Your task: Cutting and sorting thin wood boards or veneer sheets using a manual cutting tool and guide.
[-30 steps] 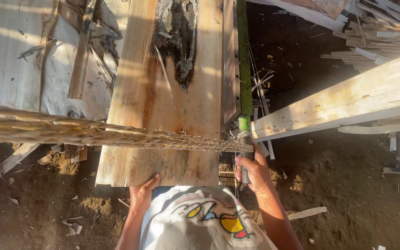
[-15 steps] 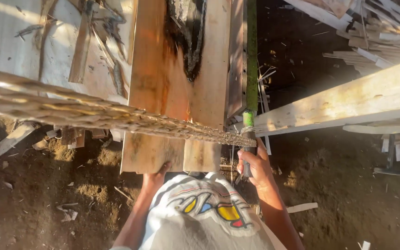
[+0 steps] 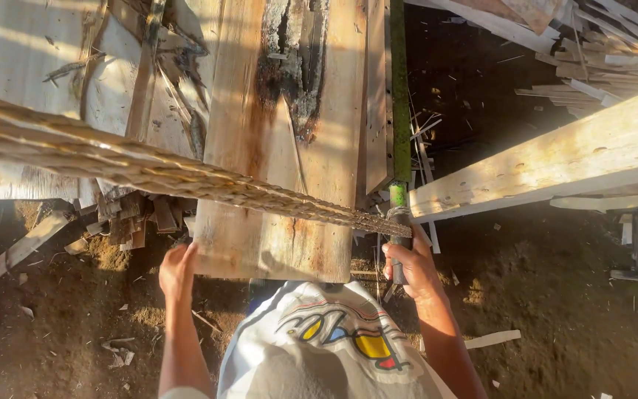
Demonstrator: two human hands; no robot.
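Feeding a wide wooden plank [image 3: 278,148] lengthwise, seen from above: its near end lies just ahead of the person's printed shirt [image 3: 330,347], and a dark, rotted patch [image 3: 297,59] marks its far half. The left hand [image 3: 179,272] is loosely curled, fingers touching the plank's near left corner. The right hand [image 3: 411,267] is closed around a slim dark handle [image 3: 399,255] that runs up into a green bar [image 3: 399,96] along the plank's right edge. A twisted rope [image 3: 149,166] crosses the plank from far left down to that handle. A pale beam [image 3: 548,159] lies to the right, offcuts [image 3: 599,52] beyond it, sawdust-strewn soil [image 3: 555,295] below. Good practice, judged from this pose: keep the left fingers at the corner, press the plank squarely against the green bar, and hold the handle firmly so the edge runs true.
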